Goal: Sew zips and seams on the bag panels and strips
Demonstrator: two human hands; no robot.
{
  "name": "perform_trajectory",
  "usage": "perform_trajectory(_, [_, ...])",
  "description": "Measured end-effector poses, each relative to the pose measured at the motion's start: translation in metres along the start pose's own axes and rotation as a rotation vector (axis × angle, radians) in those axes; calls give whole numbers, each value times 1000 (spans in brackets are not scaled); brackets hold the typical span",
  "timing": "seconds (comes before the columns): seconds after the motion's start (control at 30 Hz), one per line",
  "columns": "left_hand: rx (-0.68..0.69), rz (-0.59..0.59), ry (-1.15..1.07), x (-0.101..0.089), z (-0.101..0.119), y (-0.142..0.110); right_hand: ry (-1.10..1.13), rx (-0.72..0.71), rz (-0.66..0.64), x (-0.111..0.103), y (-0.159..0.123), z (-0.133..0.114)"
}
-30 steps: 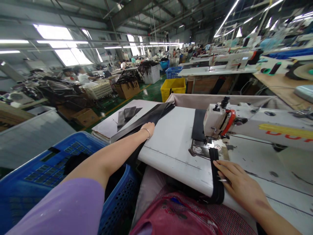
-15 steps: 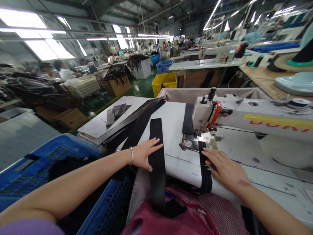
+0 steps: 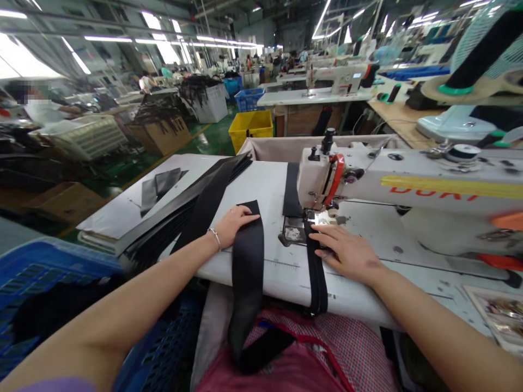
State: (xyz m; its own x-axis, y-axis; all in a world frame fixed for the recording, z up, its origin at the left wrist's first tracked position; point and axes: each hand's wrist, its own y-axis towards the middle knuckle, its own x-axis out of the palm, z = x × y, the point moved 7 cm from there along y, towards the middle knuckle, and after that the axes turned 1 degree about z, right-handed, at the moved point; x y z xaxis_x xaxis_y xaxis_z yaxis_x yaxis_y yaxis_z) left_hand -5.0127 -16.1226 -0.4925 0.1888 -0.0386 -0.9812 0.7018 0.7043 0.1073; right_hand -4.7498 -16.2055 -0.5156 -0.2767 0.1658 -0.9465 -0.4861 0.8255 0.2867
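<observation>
A wide black strip [image 3: 248, 261] hangs over the table's front edge and curls across my lap. My left hand [image 3: 232, 224] grips it near its far end, fingers over the top and thumb hidden. A narrow black band [image 3: 316, 277], resembling zipper tape, runs from the sewing machine's needle area down over the edge. My right hand [image 3: 347, 253] rests beside it, fingers stretched out and touching it just in front of the presser foot. Behind the needle of the sewing machine [image 3: 321, 179] lies another black piece [image 3: 291, 190].
A stack of long black strips [image 3: 196, 209] lies on the table's left part, near small dark pieces [image 3: 161, 185]. Blue crates [image 3: 53, 250] stand at lower left. A yellow bin [image 3: 251, 128] is beyond the table. A person [image 3: 44, 111] sits far left.
My left hand has moved from lying spread on the wide strip to gripping its far end, and the strip now bends more. The view has turned right. My right hand stays by the narrow band.
</observation>
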Motion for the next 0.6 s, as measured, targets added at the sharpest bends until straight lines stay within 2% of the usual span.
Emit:
perform_trajectory(0.07, [126,41,-52,0,15,21,18,16,8,0,0,0])
perform_trajectory(0.17, [516,47,-130,10,73,35,39,26,3,2,0,2])
perform_trajectory(0.23, [667,-33,-114,24,105,38,51,27,-4,2,1,3])
perform_trajectory(0.33, [593,-106,-30,43,120,47,65,36,-10,3,1,5])
perform_trajectory(0.43, [514,-71,-5,50,114,49,61,55,-20,4,2,6])
perform_trajectory(0.6, [506,-43,-2,54,106,46,49,55,-25,6,2,8])
